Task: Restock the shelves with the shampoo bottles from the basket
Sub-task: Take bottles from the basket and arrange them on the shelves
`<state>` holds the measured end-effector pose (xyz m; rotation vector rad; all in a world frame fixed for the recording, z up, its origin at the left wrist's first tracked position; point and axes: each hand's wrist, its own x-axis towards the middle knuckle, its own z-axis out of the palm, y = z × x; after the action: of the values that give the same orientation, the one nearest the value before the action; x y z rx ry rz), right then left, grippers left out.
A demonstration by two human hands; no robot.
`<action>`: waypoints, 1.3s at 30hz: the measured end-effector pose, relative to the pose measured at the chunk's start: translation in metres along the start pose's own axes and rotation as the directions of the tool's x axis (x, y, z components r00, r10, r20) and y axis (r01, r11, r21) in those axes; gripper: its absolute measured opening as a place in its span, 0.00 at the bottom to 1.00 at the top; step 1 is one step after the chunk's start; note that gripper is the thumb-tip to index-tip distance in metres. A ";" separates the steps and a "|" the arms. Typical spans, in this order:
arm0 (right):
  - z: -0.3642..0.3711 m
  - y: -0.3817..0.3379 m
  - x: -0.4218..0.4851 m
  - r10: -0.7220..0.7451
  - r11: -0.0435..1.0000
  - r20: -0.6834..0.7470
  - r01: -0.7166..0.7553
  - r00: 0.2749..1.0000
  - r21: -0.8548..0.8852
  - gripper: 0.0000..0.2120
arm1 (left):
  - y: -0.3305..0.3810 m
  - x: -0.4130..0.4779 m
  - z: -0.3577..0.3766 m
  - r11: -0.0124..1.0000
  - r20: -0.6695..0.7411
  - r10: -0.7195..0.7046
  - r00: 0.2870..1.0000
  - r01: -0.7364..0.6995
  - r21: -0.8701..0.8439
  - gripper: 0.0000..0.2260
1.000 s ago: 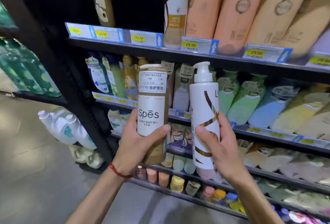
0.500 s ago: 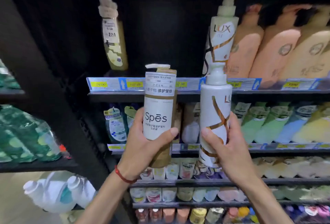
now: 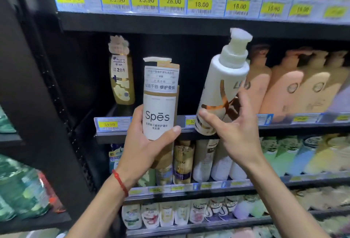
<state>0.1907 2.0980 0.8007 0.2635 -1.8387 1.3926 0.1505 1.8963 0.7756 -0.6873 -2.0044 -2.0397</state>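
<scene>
Right grip [image 3: 236,133] wrapped loosely round white pump bottle [image 3: 225,78], tilted, base at shelf lip [image 3: 109,136]. Left grip [image 3: 144,150] clamped on Spēs bottle [image 3: 161,103] in front. Best: right it, slide into gap beside peach bottles [image 3: 284,93].

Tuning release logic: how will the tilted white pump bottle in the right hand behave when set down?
Tall, narrow white plastic pump bottle, tilted at the black shelf edge: likely tips if released early. Glossy body probably slippery in the loose right hand grip. Shell looks rigid.
</scene>
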 end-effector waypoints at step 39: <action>0.039 0.036 0.029 -0.105 0.820 -0.178 -0.016 0.978 -0.572 0.35 | -0.014 0.026 -0.013 0.993 0.029 0.034 0.999 -0.030 -0.110 0.31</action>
<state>0.1315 2.0854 0.7919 -0.1433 -1.9643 0.7418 0.1189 1.8894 0.7754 -0.7712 -1.8960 -2.1463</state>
